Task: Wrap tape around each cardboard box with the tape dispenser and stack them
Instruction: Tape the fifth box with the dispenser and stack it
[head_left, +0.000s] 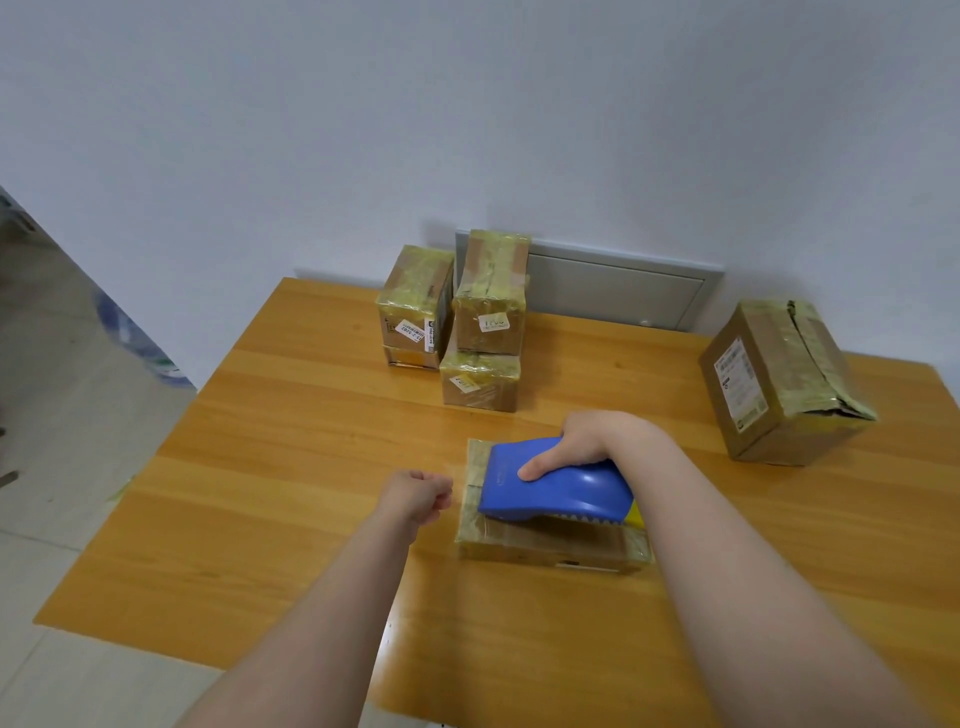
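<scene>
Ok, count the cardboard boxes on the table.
5. Flat box under the tape dispenser; small box mid-table; rear box behind or atop it; tall box to their left; large box far right. More may hide behind.

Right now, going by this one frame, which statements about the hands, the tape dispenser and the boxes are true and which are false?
1. At the far edge, a small box sits on a lower box. True.
2. The right hand grips the blue tape dispenser. True.
3. The dispenser rests on that far stack. False: it rests on the flat box near the middle.
4. The left hand lies flat on a box. False: it is curled in a fist beside the flat box.
</scene>
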